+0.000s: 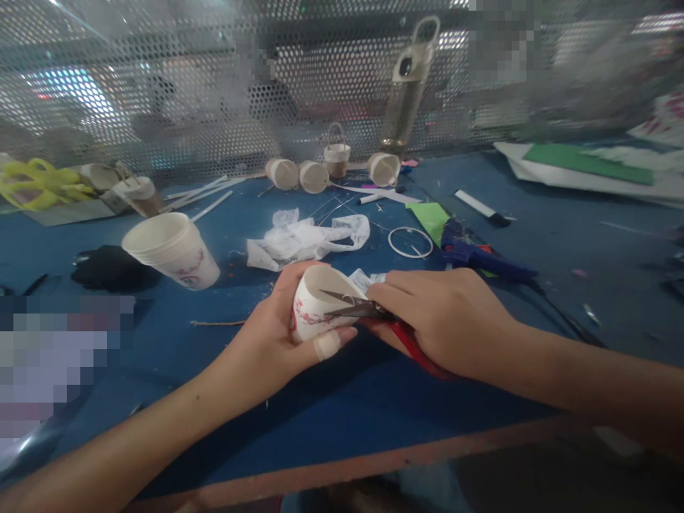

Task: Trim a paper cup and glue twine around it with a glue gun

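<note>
My left hand (pixel 288 320) is wrapped round a white paper cup (pixel 310 320) with a pink blossom print, its open mouth tilted up. A beige bandage circles the thumb of that hand. In my right hand (pixel 432 306) is a pair of scissors (pixel 355 308) with red handles. Their blades are parted at the cup's wall, one reaching over the opening and the other along the outside. Just behind the cup lies a crumpled piece of white lace (pixel 304 239). Part of the right-hand fingers is hidden behind the scissors.
Stacked paper cups (pixel 200 260) lean at left, near a black bundle (pixel 110 267). A blue glue gun (pixel 481 260) with its cord and a white ring (pixel 410 243) lie at right. Small wrapped cups (pixel 314 177) and a bottle (pixel 405 100) line the perforated metal screen (pixel 203 107).
</note>
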The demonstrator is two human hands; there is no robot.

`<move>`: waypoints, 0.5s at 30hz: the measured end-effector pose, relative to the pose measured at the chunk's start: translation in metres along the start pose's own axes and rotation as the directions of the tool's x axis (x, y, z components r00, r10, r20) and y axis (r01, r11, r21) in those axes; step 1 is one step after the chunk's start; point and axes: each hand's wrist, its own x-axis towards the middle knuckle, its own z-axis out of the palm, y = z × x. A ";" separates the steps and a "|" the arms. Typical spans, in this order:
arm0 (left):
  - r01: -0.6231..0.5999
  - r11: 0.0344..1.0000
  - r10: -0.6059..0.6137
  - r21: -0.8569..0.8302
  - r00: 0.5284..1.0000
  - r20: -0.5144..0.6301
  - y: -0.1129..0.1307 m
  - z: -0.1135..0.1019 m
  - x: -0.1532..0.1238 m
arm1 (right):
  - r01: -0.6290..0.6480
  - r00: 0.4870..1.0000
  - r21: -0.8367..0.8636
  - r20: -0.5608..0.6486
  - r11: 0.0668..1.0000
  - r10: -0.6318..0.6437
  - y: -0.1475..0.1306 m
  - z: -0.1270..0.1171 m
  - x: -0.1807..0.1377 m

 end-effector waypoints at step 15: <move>-0.068 0.995 0.071 0.070 0.996 -0.046 0.002 -0.001 0.000 | 0.000 1.000 -0.026 0.001 1.000 0.000 0.003 -0.003 0.002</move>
